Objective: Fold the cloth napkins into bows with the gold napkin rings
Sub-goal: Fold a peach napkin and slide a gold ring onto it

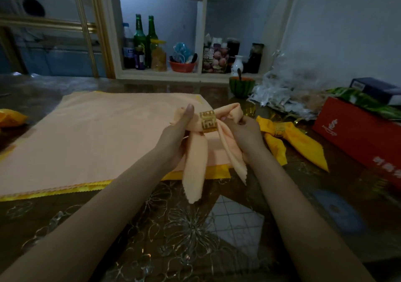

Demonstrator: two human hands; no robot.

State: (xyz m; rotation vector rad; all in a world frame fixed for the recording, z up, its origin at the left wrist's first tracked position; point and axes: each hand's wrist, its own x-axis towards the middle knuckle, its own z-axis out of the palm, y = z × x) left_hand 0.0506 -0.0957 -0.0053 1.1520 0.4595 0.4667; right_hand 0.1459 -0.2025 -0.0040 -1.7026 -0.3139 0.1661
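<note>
Forearms reach out over the lace-covered bench (152,227) to a peach napkin (195,162) held just above it, already gathered through a gold napkin ring (207,121). Both hands are grasping: the left hand (178,134) grips the left loop with its thumb raised, and the right hand (243,129) pinches the right loop, apparently shaping it. This bow looks nearly done, with only the loops left to even out. One yellow bow (293,142) lies finished to the right, while a flat peach napkin (97,134) on a yellow napkin (195,174) waits unfolded. The bow's loops run left to right, and its two tails splay down toward the camera.
</note>
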